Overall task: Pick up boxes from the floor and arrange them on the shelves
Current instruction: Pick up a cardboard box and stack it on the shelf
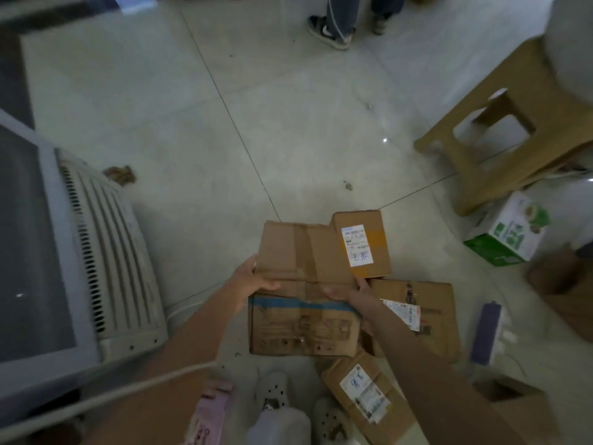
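Both hands hold one cardboard box above the floor. The left hand grasps its left edge, thumb laid over the top flap; the fingers go behind the cardboard and are hidden. The right hand grasps the right edge the same way, thumb on top, the other fingers out of sight behind the flap. The flap stands open and bent, and a blue tape strip runs across the box just below both grips. Print on the front panel is too blurred to read.

Just right of the right grip, a small labelled box lies on the floor, its near end hidden by the held flap. Below that grip, a flat box is partly covered by the forearm. Nearer the person, another labelled box lies tilted, and its lower end is hard to make out in the dark.

Far right of the grips, a green and white carton sits beside a wooden stool, whose top is cut by the frame edge. Left of the left grip stands a white vented unit, partly cut off. Beyond the grips, someone's legs and shoes show only up to the shin.
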